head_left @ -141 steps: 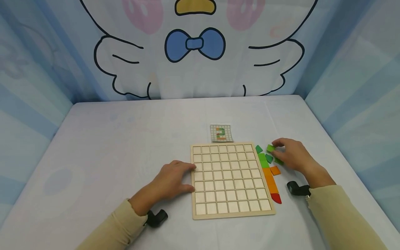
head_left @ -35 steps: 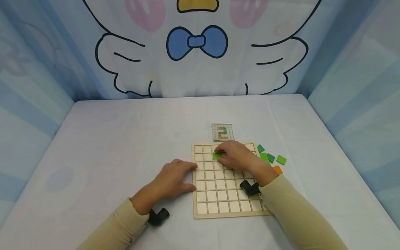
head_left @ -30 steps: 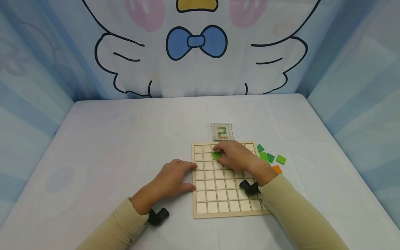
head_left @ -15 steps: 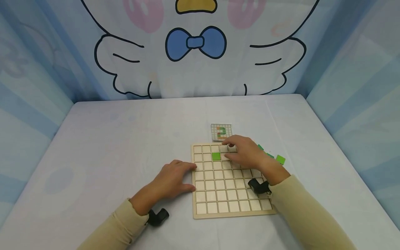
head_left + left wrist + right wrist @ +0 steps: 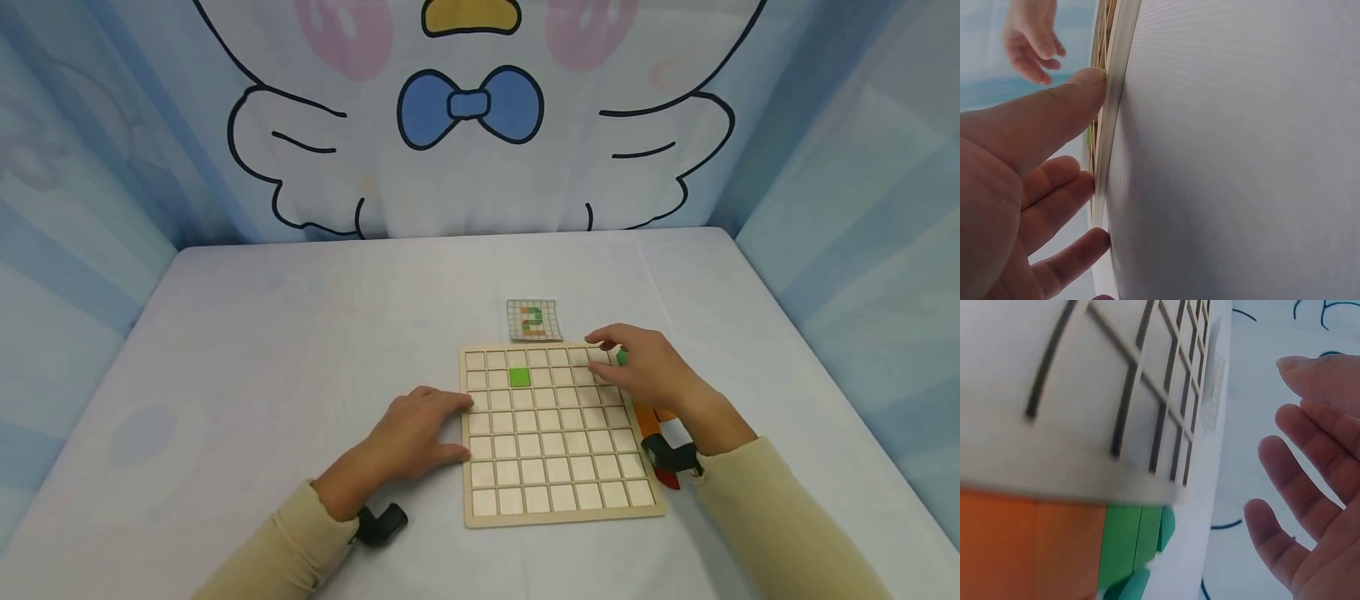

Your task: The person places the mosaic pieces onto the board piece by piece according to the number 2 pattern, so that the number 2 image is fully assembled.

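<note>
A pale wooden grid board (image 5: 534, 446) lies on the white table. One bright green square tile (image 5: 519, 377) sits in a cell of its second row. My left hand (image 5: 408, 437) rests at the board's left side, and in the left wrist view its thumb and fingertips touch the board's edge (image 5: 1113, 119). Over the board's far right corner hovers my right hand (image 5: 651, 367), its fingers spread and holding nothing. In the right wrist view, orange tiles (image 5: 1063, 544) and green tiles (image 5: 1121, 540) line the board's side. My right hand hides several tiles in the head view.
Behind the board lies a small printed pattern card (image 5: 533, 320) with a coloured figure on a grid. A red tile (image 5: 667, 481) is by the board's near right side, partly covered by the wrist camera (image 5: 667, 454). Printed cloth surrounds the table.
My right hand carried a green tile from the right side onto the board and let it go. It has since moved back rightward. My left hand has stayed at the board's edge.
</note>
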`<action>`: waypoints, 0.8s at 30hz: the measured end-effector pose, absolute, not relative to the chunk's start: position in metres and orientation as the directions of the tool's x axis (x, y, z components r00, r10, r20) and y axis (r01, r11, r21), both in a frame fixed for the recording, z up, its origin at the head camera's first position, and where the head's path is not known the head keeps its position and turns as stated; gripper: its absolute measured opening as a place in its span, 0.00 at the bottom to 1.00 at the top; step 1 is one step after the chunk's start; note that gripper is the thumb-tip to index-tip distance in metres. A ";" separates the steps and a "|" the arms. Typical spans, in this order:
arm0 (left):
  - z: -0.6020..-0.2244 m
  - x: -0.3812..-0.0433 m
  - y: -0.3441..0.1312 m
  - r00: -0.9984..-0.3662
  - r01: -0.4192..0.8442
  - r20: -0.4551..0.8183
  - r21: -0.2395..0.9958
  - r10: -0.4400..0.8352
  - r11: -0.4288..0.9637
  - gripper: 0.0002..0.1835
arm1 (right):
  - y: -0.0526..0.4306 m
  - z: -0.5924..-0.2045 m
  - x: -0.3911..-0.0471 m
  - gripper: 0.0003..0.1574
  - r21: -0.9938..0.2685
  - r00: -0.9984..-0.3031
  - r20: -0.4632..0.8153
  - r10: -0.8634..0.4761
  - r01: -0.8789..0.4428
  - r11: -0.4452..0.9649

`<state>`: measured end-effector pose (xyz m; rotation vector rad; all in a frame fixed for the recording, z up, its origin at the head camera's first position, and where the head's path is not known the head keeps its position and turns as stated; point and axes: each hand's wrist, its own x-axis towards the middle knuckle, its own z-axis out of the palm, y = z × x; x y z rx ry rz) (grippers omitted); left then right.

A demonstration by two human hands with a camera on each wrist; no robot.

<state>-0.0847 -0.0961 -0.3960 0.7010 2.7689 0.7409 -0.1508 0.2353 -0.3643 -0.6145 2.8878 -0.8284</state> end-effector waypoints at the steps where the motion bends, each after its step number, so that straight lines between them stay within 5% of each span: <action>1: -0.397 -0.085 -0.096 -0.871 0.395 -0.058 0.511 0.488 0.764 0.33 | 0.239 -0.364 -0.150 0.23 -0.518 -0.922 0.037 -0.385 -0.347 0.782; 12: -0.397 -0.084 -0.095 -0.871 0.393 -0.056 0.515 0.488 0.762 0.33 | 0.273 -0.365 -0.140 0.23 -0.499 -0.971 -0.018 -0.239 -0.199 0.844; 24: -0.396 -0.085 -0.096 -0.876 0.389 -0.055 0.504 0.479 0.771 0.33 | 0.295 -0.369 -0.136 0.22 -0.478 -0.980 0.008 -0.198 -0.178 0.860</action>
